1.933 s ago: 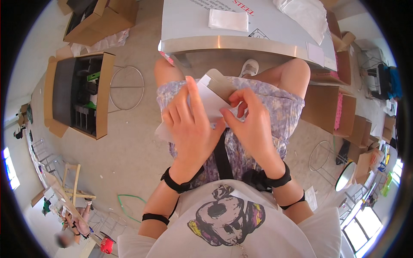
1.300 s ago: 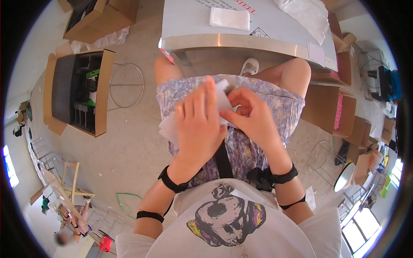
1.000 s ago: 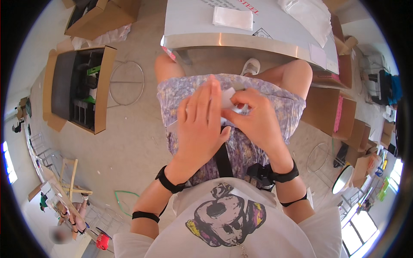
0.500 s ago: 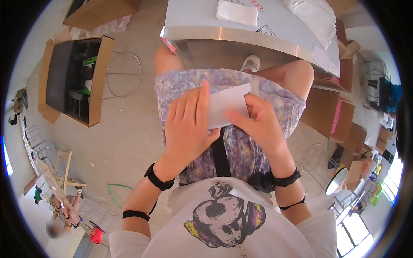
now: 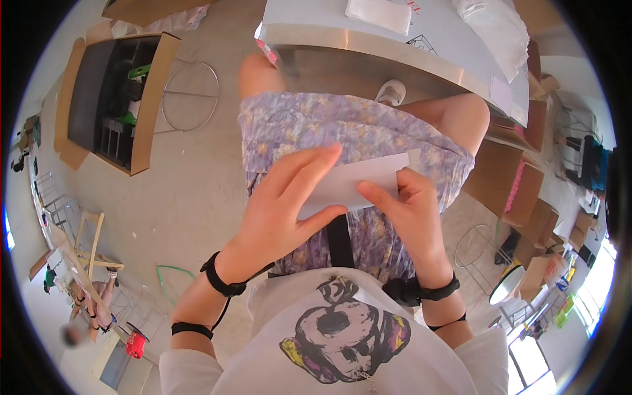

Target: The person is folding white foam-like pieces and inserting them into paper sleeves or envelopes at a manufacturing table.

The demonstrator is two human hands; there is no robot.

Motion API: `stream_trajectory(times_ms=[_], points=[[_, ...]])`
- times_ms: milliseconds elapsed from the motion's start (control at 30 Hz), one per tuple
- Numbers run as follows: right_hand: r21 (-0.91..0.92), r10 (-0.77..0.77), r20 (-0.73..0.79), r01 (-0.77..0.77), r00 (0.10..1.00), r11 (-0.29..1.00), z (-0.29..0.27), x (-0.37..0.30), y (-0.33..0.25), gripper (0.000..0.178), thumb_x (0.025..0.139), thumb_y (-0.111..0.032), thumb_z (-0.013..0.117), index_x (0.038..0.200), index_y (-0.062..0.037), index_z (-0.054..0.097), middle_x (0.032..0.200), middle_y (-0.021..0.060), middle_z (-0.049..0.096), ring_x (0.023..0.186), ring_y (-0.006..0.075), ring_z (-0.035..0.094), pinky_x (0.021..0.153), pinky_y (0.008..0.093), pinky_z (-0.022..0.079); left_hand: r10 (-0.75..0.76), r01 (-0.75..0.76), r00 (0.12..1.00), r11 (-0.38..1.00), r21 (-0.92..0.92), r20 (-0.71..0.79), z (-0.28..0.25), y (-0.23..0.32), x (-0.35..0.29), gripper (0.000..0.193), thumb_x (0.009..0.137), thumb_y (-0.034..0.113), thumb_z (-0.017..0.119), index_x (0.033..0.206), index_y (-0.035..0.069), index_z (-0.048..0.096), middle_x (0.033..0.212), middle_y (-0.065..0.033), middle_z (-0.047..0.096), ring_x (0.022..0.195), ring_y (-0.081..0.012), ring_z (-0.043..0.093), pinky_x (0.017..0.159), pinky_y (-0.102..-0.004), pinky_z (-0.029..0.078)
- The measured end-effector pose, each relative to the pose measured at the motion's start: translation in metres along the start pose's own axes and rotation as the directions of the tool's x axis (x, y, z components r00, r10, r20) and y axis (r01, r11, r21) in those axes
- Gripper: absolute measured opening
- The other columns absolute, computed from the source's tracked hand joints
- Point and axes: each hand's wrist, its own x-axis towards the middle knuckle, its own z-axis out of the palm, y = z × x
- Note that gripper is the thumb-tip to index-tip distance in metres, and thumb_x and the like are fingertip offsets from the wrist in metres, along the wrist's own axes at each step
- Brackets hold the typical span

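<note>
Above the patterned skirt point(image 5: 309, 122), we hold a white card point(image 5: 342, 184);
our right hand point(image 5: 417, 209) pinches its right end; our left hand point(image 5: 273, 204) has just tilted rightward, thumb and fingers spread about the left end; the right pinch probably carries it.

Card point(image 5: 349, 180): plain white, faintly lilac in shadow. Skirt point(image 5: 316, 122): lilac, mottled floral pattern with pale yellow and cream. Shirt point(image 5: 263, 362): white; front print point(image 5: 349, 332) in black and grey, touched with yellow and purple. Wristband point(image 5: 219, 280), left: black. Belt strap point(image 5: 339, 243): black. Table point(image 5: 309, 16): pale grey top with red and black printing; edge point(image 5: 368, 49) silvery. Shoe point(image 5: 393, 91): white. Left box point(image 5: 146, 105): brown, interior black with bright green pieces point(image 5: 139, 71). Right box point(image 5: 484, 174): brown; strip point(image 5: 515, 187) pink. Floor point(image 5: 197, 210): beige-grey.
</note>
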Motion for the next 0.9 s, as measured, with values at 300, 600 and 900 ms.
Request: stream_trajectory(times_ms=[300, 600, 900], points=[[0.185, -0.054, -0.006, 0.054, 0.999, 0.981, 0.01, -0.011, -0.012, 0.031, 0.086, 0.001, 0.071, 0.111, 0.0022, 0.052, 0.105, 0.0083, 0.062, 0.1, 0.0129, 0.061, 0.083, 0.0264, 0.05, -0.019, 0.017, 1.0, 0.999, 0.051, 0.021, 0.001, 0.006, -0.007, 0.063, 0.069, 0.014, 0.085, 0.126, 0.003, 0.062, 0.117, -0.0134, 0.069, 0.097, -0.0287, 0.066, 0.082, -0.0358, 0.052], [0.163, -0.077, -0.03, 0.081, 0.997, 0.983, 0.013, -0.019, -0.002, 0.045, 0.087, -0.001, 0.071, 0.119, -0.0019, 0.038, 0.102, 0.0143, 0.069, 0.095, 0.0142, 0.064, 0.083, 0.0271, 0.05, -0.067, 0.067, 0.998, 0.998, 0.018, 0.01, 0.001, 0.012, -0.011, 0.053, 0.07, 0.012, 0.084, 0.119, 0.002, 0.067, 0.109, -0.0134, 0.071, 0.089, -0.0293, 0.069, 0.077, -0.0356, 0.053], [0.087, -0.074, 0.006, 0.073, 0.997, 0.993, 0.011, -0.021, -0.001, 0.047, 0.086, 0.001, 0.072, 0.117, -0.0034, 0.037, 0.101, 0.014, 0.069, 0.095, 0.0136, 0.064, 0.082, 0.0264, 0.05, -0.129, 0.125, 0.991, 0.986, -0.109, -0.026, 0.006, 0.014, -0.018, 0.04, 0.075, 0.007, 0.079, 0.113, 0.002, 0.069, 0.098, -0.013, 0.07, 0.081, -0.0289, 0.066, 0.068, -0.0352, 0.053]])
